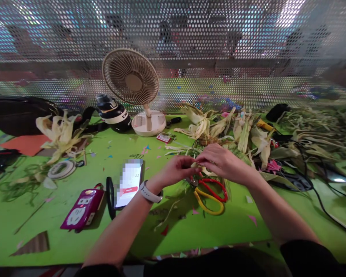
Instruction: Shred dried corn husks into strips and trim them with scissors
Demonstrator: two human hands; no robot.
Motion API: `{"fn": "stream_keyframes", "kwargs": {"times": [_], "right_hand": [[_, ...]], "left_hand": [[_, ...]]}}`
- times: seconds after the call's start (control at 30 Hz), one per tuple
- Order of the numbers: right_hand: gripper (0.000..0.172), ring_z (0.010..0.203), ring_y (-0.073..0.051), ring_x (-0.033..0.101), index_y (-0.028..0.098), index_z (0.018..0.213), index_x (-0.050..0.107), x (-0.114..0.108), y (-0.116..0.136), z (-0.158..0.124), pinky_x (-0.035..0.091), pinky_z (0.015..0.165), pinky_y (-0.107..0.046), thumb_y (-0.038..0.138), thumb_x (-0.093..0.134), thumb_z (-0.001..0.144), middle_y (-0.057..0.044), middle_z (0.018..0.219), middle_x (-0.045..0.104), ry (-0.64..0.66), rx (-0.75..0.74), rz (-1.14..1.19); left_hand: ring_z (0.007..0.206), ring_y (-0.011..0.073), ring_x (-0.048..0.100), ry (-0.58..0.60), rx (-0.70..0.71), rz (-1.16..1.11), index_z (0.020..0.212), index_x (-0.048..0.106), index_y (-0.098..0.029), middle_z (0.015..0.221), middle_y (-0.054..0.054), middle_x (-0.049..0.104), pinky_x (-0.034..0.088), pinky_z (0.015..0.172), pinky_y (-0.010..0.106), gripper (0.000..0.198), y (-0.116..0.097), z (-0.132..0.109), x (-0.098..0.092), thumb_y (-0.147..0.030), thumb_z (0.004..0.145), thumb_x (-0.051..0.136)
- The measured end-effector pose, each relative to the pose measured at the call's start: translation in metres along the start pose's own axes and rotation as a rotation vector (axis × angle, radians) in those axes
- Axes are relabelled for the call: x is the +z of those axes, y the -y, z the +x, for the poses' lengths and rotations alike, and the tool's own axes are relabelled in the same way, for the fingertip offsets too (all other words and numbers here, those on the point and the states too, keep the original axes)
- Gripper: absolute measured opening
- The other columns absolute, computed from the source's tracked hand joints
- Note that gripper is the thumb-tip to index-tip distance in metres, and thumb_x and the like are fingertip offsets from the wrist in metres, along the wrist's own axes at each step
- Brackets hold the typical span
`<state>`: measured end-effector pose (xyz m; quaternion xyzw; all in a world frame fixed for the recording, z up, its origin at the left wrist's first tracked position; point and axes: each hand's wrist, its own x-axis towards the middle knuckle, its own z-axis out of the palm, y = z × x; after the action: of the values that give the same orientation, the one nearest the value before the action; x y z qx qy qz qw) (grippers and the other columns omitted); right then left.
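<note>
Both of my hands meet above the green table (57, 227), just over the scissors. My left hand (177, 169) pinches a pale strip of corn husk (200, 166), and a white watch (150, 192) sits on that wrist. My right hand (223, 161) is curled over the same husk strip from the right, fingers closed on it. Under the hands lie red-handled scissors (216, 188) and yellow-handled scissors (209, 204). A heap of corn husks (242, 134) spreads behind and to the right of my hands.
A beige desk fan (132, 82) stands at the back, with a black-and-white bottle (113, 111) beside it. A phone (129, 182), a magenta power strip (82, 207), a tape roll (62, 169) and a husk bundle (60, 134) lie left. Black cables (311, 181) run right. A perforated metal screen (219, 42) closes the back.
</note>
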<state>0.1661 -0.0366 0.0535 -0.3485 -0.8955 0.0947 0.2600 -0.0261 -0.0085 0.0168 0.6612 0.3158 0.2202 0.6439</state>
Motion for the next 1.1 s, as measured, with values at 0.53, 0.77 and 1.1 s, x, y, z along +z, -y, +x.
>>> {"fn": "stream_keyframes", "kwargs": {"times": [0.53,0.77,1.1], "right_hand": [[0.015,0.084,-0.018,0.060,0.017,0.093,0.067,0.013,-0.008,0.002,0.049,0.076,-0.033,0.014,0.052,0.089,-0.007,0.088,0.065,-0.014,0.071,0.155],[0.009,0.077,-0.016,0.060,0.017,0.086,0.066,0.007,-0.014,0.002,0.048,0.070,-0.029,0.014,0.058,0.086,-0.004,0.081,0.065,-0.153,0.205,0.210],[0.008,0.076,-0.014,0.060,0.016,0.085,0.068,0.019,-0.011,0.003,0.048,0.070,-0.028,0.018,0.061,0.082,-0.003,0.080,0.065,-0.202,0.396,0.368]], "left_hand": [[0.074,0.0127,0.057,-0.007,0.038,-0.125,0.086,0.054,-0.016,0.078,0.000,0.059,0.045,0.069,0.027,0.026,-0.004,-0.003,0.002,-0.028,0.071,0.071],[0.075,0.0125,0.060,-0.145,0.050,-0.177,0.095,0.044,-0.022,0.088,0.000,0.061,0.046,0.071,0.027,0.020,-0.008,-0.008,-0.002,-0.038,0.087,0.052],[0.065,0.0106,0.052,-0.191,0.202,0.134,0.090,0.049,-0.019,0.075,-0.002,0.049,0.040,0.061,0.024,0.022,0.002,-0.001,-0.001,-0.041,0.092,0.043]]}}
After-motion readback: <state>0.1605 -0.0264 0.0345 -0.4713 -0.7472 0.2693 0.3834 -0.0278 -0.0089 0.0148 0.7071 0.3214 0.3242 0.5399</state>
